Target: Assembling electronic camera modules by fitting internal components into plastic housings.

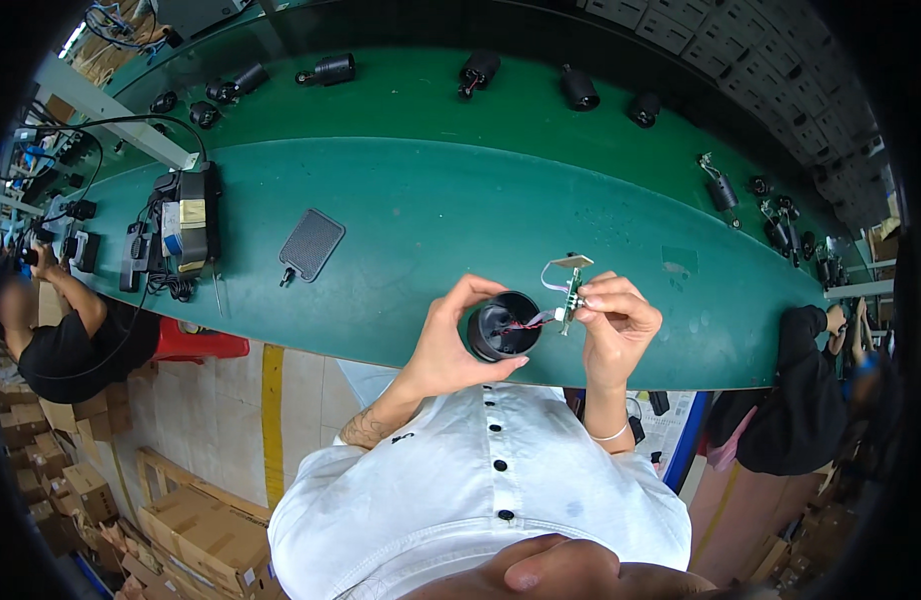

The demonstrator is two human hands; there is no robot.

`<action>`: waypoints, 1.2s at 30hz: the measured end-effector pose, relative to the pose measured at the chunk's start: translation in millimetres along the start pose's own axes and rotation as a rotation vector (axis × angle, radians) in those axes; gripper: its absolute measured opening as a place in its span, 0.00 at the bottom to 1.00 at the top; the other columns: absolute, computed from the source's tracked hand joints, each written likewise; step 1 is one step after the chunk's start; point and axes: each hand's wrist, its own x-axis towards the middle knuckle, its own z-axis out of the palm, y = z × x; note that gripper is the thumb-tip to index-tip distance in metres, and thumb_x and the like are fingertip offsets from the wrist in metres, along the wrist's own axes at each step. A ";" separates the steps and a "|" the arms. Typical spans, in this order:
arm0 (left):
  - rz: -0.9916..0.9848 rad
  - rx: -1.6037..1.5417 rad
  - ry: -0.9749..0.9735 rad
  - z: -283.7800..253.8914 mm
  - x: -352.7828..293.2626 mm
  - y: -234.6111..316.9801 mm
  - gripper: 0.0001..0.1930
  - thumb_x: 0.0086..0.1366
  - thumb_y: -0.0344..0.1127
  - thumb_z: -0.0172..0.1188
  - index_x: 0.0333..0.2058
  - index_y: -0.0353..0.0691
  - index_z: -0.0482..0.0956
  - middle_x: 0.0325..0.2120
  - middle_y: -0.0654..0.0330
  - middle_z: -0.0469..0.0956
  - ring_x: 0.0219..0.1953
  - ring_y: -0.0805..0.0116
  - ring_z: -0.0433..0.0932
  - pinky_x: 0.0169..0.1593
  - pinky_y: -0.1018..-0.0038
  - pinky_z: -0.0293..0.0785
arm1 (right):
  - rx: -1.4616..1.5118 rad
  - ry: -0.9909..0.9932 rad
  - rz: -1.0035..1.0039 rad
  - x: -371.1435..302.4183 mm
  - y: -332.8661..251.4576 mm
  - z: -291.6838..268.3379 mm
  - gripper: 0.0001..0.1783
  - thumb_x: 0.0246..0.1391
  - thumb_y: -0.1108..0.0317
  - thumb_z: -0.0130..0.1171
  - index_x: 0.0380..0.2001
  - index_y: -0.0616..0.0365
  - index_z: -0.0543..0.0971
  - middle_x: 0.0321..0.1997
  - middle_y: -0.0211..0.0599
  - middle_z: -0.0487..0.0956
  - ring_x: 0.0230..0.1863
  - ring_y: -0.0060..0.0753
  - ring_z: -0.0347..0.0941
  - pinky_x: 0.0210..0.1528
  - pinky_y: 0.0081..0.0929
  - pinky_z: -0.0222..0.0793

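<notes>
My left hand (451, 340) is wrapped around a black cylindrical housing (488, 345), its open mouth tilted up toward me. Red and dark wires (526, 325) run out of the housing to a white connector on a small green circuit board (572, 295). Thumb and fingers of my right hand (619, 318) pinch that board by its right edge, just right of the housing. A second small board (573, 261) sits above it, joined by a looped pale cable (547, 272). Both hands are over the near edge of the green workbench (401, 220).
Farther back, a green strip (401, 110) carries several black cylindrical units (333, 69). A black mesh-faced rectangular item (313, 244) lies to the left, beyond it black power units (193, 225) with cables. Co-workers (71, 330) sit at both sides. Cardboard boxes (206, 535) stand at lower left.
</notes>
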 end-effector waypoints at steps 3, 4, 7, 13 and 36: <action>-0.012 -0.051 -0.084 1.3 3.7 1.3 0.39 0.34 0.26 0.76 0.48 0.38 0.65 0.36 0.60 0.75 0.36 0.68 0.76 0.44 0.74 0.73 | 0.005 0.006 0.000 0.9 -0.7 0.4 0.11 0.35 0.88 0.65 0.25 0.63 0.84 0.29 0.41 0.82 0.30 0.30 0.74 0.32 0.20 0.72; -0.024 -0.103 -0.084 4.6 3.9 0.8 0.38 0.35 0.27 0.76 0.47 0.38 0.65 0.36 0.61 0.75 0.36 0.69 0.76 0.45 0.74 0.73 | -0.006 -0.036 -0.032 1.9 -2.3 1.4 0.11 0.35 0.88 0.65 0.25 0.63 0.84 0.29 0.41 0.83 0.30 0.30 0.74 0.32 0.21 0.72; -0.058 -0.258 -0.087 13.1 4.3 -0.2 0.34 0.38 0.28 0.75 0.46 0.38 0.67 0.36 0.63 0.75 0.37 0.70 0.75 0.46 0.75 0.73 | -0.038 -0.160 -0.129 6.2 -8.5 4.1 0.10 0.34 0.87 0.65 0.22 0.62 0.84 0.29 0.41 0.83 0.29 0.30 0.75 0.31 0.21 0.72; -0.068 -0.220 -0.111 5.5 7.6 -0.2 0.34 0.35 0.22 0.71 0.44 0.39 0.67 0.35 0.63 0.76 0.34 0.72 0.74 0.43 0.77 0.71 | -0.090 -0.331 -0.110 16.3 -18.7 1.2 0.09 0.32 0.86 0.64 0.18 0.60 0.83 0.25 0.41 0.82 0.26 0.30 0.73 0.28 0.21 0.69; 0.352 0.168 0.101 5.1 18.2 10.4 0.26 0.30 0.29 0.72 0.35 0.37 0.78 0.29 0.61 0.79 0.26 0.68 0.73 0.33 0.75 0.70 | -0.401 -0.496 -0.101 4.8 -33.2 25.8 0.13 0.32 0.85 0.62 0.24 0.58 0.86 0.30 0.33 0.84 0.29 0.28 0.72 0.32 0.19 0.70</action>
